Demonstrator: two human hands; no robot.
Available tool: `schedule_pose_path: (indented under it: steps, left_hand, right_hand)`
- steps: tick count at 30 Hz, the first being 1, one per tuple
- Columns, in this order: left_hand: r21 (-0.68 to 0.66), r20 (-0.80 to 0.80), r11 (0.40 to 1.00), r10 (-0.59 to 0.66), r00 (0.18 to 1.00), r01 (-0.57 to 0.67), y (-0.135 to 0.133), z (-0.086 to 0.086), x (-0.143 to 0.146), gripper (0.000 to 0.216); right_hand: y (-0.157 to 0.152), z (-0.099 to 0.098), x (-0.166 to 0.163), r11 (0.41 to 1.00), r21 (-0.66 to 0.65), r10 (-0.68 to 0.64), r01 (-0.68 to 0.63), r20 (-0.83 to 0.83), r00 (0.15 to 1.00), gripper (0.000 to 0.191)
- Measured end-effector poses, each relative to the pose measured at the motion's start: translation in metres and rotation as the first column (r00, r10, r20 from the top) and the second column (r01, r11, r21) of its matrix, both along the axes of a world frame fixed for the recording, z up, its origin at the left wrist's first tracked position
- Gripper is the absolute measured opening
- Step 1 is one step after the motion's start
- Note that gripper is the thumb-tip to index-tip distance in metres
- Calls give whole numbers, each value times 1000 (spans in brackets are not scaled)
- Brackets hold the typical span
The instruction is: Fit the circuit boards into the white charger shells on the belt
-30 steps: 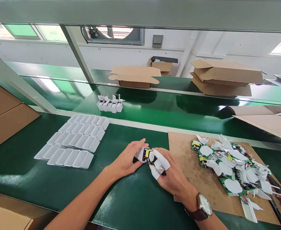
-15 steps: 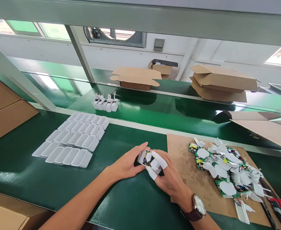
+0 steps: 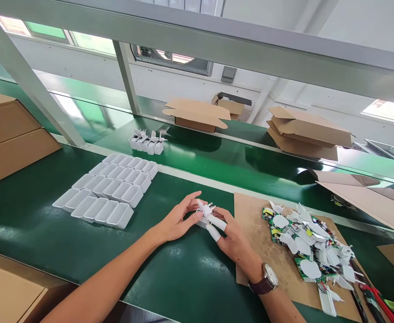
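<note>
Between my hands is a white plug adapter, its pronged plug piece standing up on top. My left hand grips the housing from the left, with the thumb pressed near the plug piece. From the right, my right hand holds it with fingers in white finger cots; a watch is on this wrist. My fingers hide much of the housing and whatever sits inside. To the left, rows of open white plastic housings stand on the green bench. On the right lies a heap of green circuit boards with white plug parts.
Brown cardboard lies under the heap, with red-and-black handled tools beside it. Several filled housings stand on the green belt behind. Cardboard boxes line the back, and a large carton sits left.
The plug piece has turned upward over the housing, covering the board that showed before. My left thumb has moved onto the adapter. The view has tilted slightly.
</note>
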State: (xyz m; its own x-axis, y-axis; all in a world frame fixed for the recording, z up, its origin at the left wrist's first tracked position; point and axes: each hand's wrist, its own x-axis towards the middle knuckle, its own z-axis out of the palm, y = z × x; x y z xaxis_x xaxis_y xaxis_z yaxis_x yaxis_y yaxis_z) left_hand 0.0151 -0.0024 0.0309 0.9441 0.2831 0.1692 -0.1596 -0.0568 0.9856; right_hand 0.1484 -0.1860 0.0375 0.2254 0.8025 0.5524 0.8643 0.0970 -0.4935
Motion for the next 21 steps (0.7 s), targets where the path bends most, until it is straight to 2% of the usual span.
schedule_pose_path:
  steps: [3, 6, 9, 12, 15, 18, 21]
  left_hand:
    - [-121, -21, 993, 16, 1000, -18, 2, 6, -1, 59]
    - [-130, -3, 991, 26, 1000, -26, 3, 7, 0, 60]
    - [-98, 4, 995, 1, 1000, 0, 1, 5, 0, 64]
    - [23, -3, 1000, 2, 1000, -1, 0, 2, -2, 68]
    - [183, 48, 982, 33, 998, -41, -1, 1, -4, 82]
    - [317, 95, 941, 90, 991, -116, -5, 2, -4, 92]
    - [416, 76, 888, 181, 981, -196, -8, 4, -2, 76]
  right_hand:
    - [4, 0, 2, 999, -38, 33, -30, 87, 996, 40]
    - [6, -4, 2, 993, -114, 51, -34, 153, 987, 42]
    - [8, -8, -2, 994, -109, 41, -27, 130, 991, 45]
    - [9, -7, -7, 1000, -18, 8, -7, 70, 998, 49]
    - [8, -3, -10, 998, 50, -34, 32, 36, 999, 46]
    - [4, -3, -9, 999, 22, -24, 23, 31, 999, 42]
    - [2, -9, -7, 999, -46, 20, -18, 59, 998, 41]
